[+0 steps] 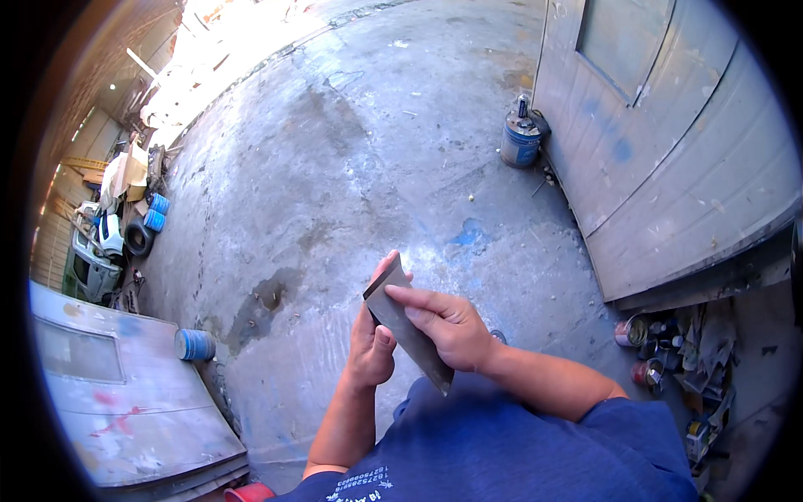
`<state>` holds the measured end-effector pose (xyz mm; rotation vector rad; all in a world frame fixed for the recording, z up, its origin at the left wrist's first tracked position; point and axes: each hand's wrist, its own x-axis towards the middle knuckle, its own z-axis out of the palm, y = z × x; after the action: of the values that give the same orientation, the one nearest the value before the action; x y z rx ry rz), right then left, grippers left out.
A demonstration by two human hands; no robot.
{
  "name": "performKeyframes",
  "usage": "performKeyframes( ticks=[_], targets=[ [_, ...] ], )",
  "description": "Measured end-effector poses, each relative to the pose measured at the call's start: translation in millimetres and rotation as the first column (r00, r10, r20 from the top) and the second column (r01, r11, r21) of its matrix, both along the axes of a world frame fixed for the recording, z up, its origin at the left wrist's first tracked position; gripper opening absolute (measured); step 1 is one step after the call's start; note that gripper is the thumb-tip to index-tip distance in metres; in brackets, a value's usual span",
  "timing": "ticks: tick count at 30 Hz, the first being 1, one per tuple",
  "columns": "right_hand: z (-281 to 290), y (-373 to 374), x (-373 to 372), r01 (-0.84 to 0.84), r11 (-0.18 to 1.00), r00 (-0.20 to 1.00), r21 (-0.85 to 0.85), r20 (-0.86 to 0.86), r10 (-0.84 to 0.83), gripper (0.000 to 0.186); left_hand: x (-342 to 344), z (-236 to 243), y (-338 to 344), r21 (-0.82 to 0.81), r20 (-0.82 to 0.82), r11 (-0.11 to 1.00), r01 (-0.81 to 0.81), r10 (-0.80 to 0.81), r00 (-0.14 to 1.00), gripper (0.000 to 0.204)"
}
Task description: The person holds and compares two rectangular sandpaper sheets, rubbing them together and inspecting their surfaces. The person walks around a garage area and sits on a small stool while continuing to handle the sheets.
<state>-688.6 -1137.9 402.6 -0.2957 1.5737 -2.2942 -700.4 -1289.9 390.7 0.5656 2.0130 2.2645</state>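
In front of my chest I hold a long, flat, grey-brown strip (422,351), perhaps a folded sheet or a thin plate, tilted with its upper end away from me. My left hand (370,351) is behind its left side, fingers closed on it, partly hidden by it. My right hand (453,328) lies over the strip's face, index finger and thumb pressed on it near the upper half. The strip has a dark edge at its top left. My blue shirt shows below my hands.
Stained concrete floor (351,142), a standing paint-spattered panel (661,184) at right with a blue bucket (520,149), another panel (134,402) at left beside a blue can (195,345), scrap, tyres (139,238) and cartons along the left wall, cans (644,372) at lower right.
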Motion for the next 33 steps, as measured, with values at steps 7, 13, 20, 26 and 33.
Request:
performKeyframes(
  ticks=[7, 13, 20, 26, 33],
  targets=[
    [-1, -3, 10, -0.104, 0.984, 0.98, -0.144, 0.154, 0.126, 0.037, -8, 0, -5, -0.088, -0.129, 0.996, 0.018, -0.03, 0.991, 0.103],
    [-8, -2, 7, 0.062, 0.998, 0.994, 0.022, -0.088, -0.06, 0.035, 0, 6, -3, -0.162, -0.106, 0.987, -0.013, -0.004, 0.994, 0.098],
    [-4, -13, 18, 0.004, 0.988, 0.996, -0.156, 0.094, 0.011, 0.034, -7, 4, -9, -0.105, -0.258, 0.994, 0.031, -0.058, 0.964, 0.091],
    [-6, -5, 7, 0.072, 0.997, 0.993, -0.013, -0.088, -0.073, 0.035, 2, 7, 1, -0.098, -0.171, 0.994, -0.039, 0.021, 0.985, 0.093],
    [2, -7, 12, 0.015, 0.987, 0.998, -0.158, 0.063, -0.005, 0.034, -3, 6, -3, -0.063, -0.248, 0.997, -0.034, 0.017, 0.969, 0.09]
  ],
)
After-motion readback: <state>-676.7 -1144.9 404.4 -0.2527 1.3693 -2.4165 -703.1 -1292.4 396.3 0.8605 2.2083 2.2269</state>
